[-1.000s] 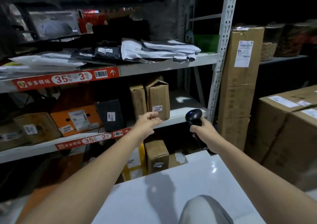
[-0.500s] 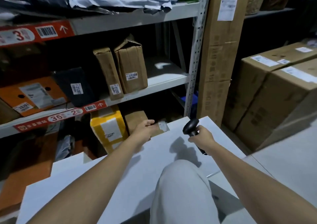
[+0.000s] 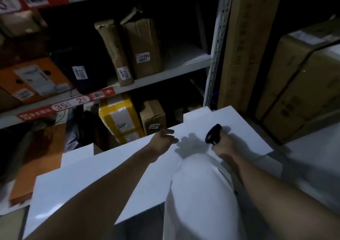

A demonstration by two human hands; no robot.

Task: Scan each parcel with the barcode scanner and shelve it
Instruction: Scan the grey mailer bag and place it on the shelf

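Head view: right hand (image 3: 223,145) clenched around barcode scanner (image 3: 213,134), head tilted up-left; left hand (image 3: 162,138) loosely spread.

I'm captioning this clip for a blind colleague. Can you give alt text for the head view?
The right hand grips a black barcode scanner over a large white flat box; the empty left hand reaches beside it. Behind, labelled parcels fill grey shelves.

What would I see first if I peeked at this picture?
Probably the big white sheet lying low across the middle, with two bare arms reaching over it. The right hand grips a black barcode scanner, and the left hand is open and empty. Behind them, a bright yellow parcel sits on the bottom shelf.
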